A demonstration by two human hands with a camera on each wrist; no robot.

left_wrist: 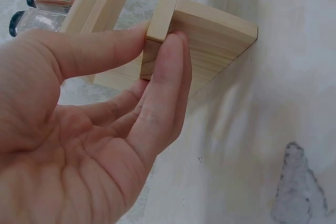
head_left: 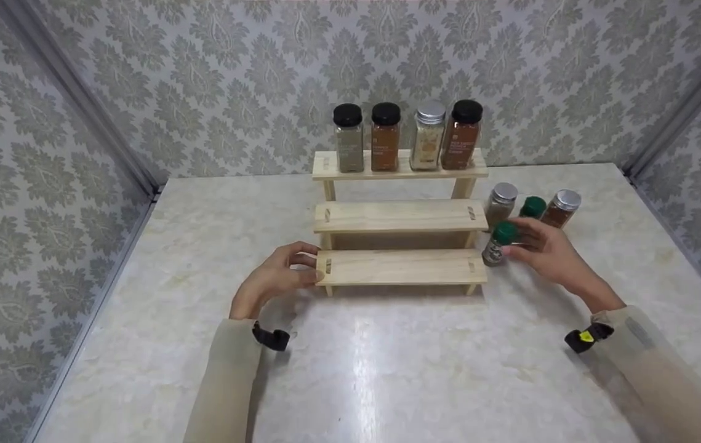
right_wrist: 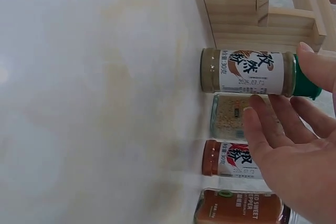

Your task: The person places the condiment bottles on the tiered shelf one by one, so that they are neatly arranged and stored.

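Observation:
A three-tier wooden spice rack [head_left: 402, 268] stands mid-table in the head view. At the left end of its lowest step, my left hand [head_left: 277, 275] pinches the board between thumb and fingers; the left wrist view shows the grip on the board's end [left_wrist: 153, 51]. On the rack's right, my right hand [head_left: 546, 253] holds a small green-capped spice jar [head_left: 493, 253] by its cap, thumb on one side and fingers on the other. The right wrist view shows that jar's white label [right_wrist: 252, 71] with dark characters. Whether its base touches the table is unclear.
Behind the right hand stand a silver-capped jar [head_left: 500, 206], another green-capped jar [head_left: 532, 208] and a reddish silver-capped jar [head_left: 560, 209]. Several tall jars, one a red pepper jar [head_left: 461, 136], line the top step. Patterned wall panels [head_left: 252, 80] enclose the marbled table [head_left: 387, 369].

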